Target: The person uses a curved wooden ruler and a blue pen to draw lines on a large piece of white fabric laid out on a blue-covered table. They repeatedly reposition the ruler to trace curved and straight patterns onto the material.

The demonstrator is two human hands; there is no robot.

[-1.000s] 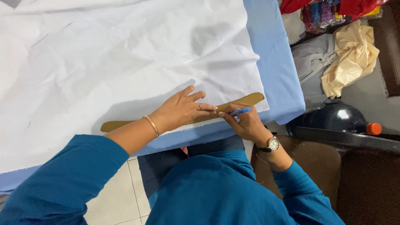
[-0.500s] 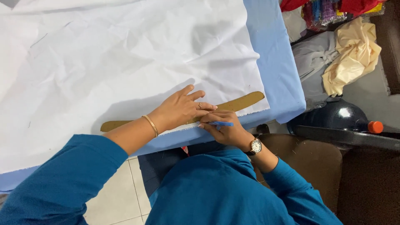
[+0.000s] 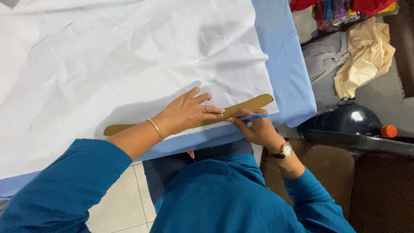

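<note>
A large creased white cloth point(image 3: 129, 60) lies spread over a light blue table cover point(image 3: 284, 73). Along its near edge rests a long curved wooden ruler point(image 3: 254, 103). My left hand point(image 3: 187, 113) lies flat on the ruler's middle, fingers spread, pressing it onto the cloth. My right hand point(image 3: 254, 128) grips a blue marking pencil point(image 3: 256, 116) with its tip at the ruler's near edge, just right of my left fingertips. A gold bangle sits on my left wrist and a watch on my right.
Right of the table lie a cream cloth point(image 3: 366, 60), a grey garment point(image 3: 327, 64) and colourful items point(image 3: 340, 11). A dark rounded object point(image 3: 345, 121) with an orange cap point(image 3: 389, 130) sits near a brown seat point(image 3: 327, 168). Tiled floor point(image 3: 120, 198) shows below.
My right hand has slid the blue pencil leftward along the ruler's edge, toward my left hand. The left hand and ruler have stayed in place.
</note>
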